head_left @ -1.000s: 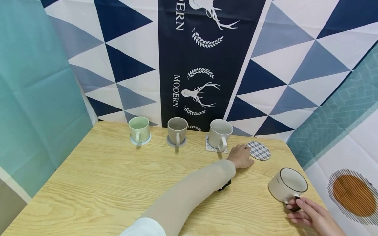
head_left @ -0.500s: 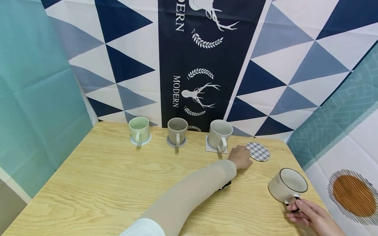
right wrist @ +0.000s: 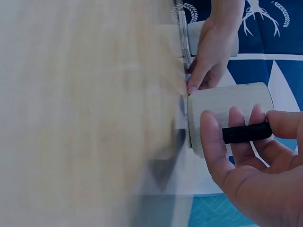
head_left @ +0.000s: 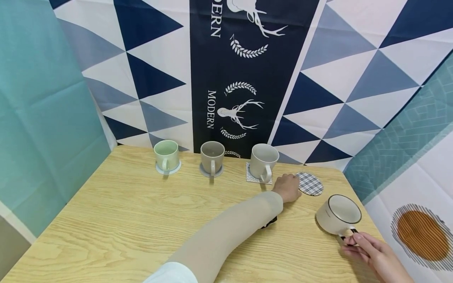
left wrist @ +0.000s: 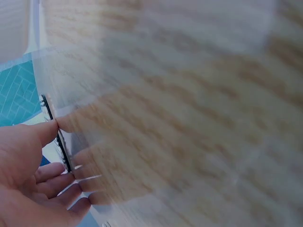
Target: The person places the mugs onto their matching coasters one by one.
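At the right of the head view, my right hand [head_left: 378, 253] grips the black handle of an off-white enamel-style mug [head_left: 329, 221] with a dark rim. In the right wrist view, fingers [right wrist: 215, 142] curl round that handle [right wrist: 246, 133]; whether the mug's base touches the table is unclear. My left hand [head_left: 287, 188] is at the left edge of a round plaid coaster [head_left: 311, 184], lying flat near the table's back right. The left wrist view shows that coaster [left wrist: 61, 146] edge-on, between the left thumb [left wrist: 47, 131] and fingers.
Along the back edge stand a green mug [head_left: 168, 155] on a round coaster, a grey-brown mug [head_left: 212, 153] on another, and a pale grey mug [head_left: 263, 155] on a square patterned coaster [head_left: 250, 177]. A patterned cloth [head_left: 155, 70] hangs behind the wooden table [head_left: 141, 220].
The right hand and its mug have moved slightly left and away from me, nearer the plaid coaster. The coaster has shifted a little toward me; the left hand has barely moved.
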`<state>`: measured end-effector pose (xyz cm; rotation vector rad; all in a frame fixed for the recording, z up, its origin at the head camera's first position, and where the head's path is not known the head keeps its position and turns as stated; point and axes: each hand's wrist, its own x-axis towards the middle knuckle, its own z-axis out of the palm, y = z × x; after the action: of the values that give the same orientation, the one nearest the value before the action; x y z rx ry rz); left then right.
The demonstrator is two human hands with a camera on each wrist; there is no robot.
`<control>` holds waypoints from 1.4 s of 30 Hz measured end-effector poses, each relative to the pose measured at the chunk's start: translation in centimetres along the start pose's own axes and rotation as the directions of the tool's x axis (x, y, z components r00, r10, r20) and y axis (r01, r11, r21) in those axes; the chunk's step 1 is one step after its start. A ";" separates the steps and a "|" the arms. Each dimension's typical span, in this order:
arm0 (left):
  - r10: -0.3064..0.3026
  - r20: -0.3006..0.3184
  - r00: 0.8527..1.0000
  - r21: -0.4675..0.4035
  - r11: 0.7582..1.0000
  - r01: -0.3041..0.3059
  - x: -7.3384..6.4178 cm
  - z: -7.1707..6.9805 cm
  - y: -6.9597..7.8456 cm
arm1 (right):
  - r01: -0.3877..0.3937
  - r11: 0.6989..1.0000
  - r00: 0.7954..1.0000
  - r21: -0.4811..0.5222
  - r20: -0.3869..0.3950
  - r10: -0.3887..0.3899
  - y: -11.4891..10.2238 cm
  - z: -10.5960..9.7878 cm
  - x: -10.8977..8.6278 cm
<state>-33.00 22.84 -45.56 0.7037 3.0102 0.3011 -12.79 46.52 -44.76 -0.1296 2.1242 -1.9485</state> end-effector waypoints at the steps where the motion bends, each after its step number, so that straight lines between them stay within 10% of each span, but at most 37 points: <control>1: -0.010 0.001 1.000 -0.005 1.000 0.010 0.2 0.1 0.0 | 0.024 1.000 1.000 -0.008 -0.015 -0.024 -0.2 0.2 0.2; 42: -0.077 0.063 0.995 0.086 0.994 0.072 1.2 0.5 0.3 | 0.072 0.993 0.972 -0.098 -0.217 -0.092 -3.7 1.7 12.1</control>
<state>-33.95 23.74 -46.01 0.5927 2.9920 0.1470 -24.37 41.67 -42.78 -0.0165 2.3840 -1.9969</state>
